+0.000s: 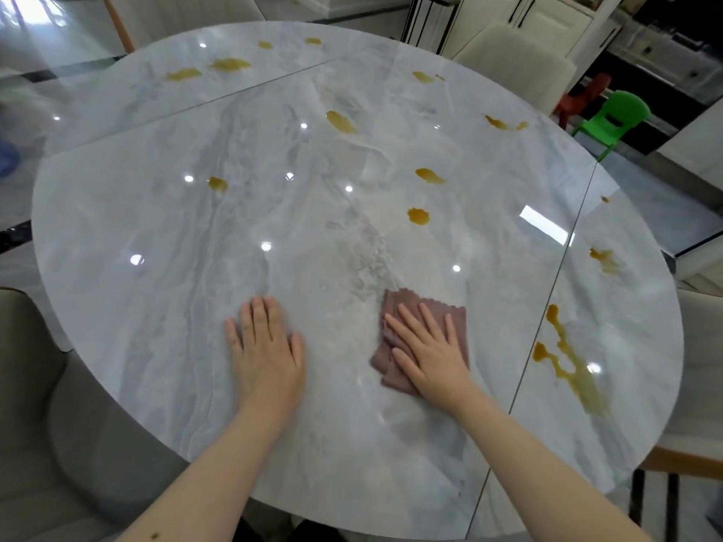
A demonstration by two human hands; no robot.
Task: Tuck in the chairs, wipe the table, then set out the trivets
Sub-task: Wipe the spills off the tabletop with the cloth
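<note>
A round grey marble table [195, 236] fills the view, dotted with several brown-yellow spills, such as one [418, 216] near the middle and a long streak [571, 365] at the right. My right hand [426, 348] lies flat with straight fingers on a folded mauve cloth [450, 312], pressing it to the tabletop near the front. My left hand [266, 350] rests flat on the bare table to the left of the cloth, fingers straight. No trivets are in view.
Beige upholstered chairs stand around the table: one at the front left [43, 424], one at the far right [520, 60], one at the right edge [700, 385]. A small green plastic chair [614, 119] and a red one [583, 95] stand on the floor beyond.
</note>
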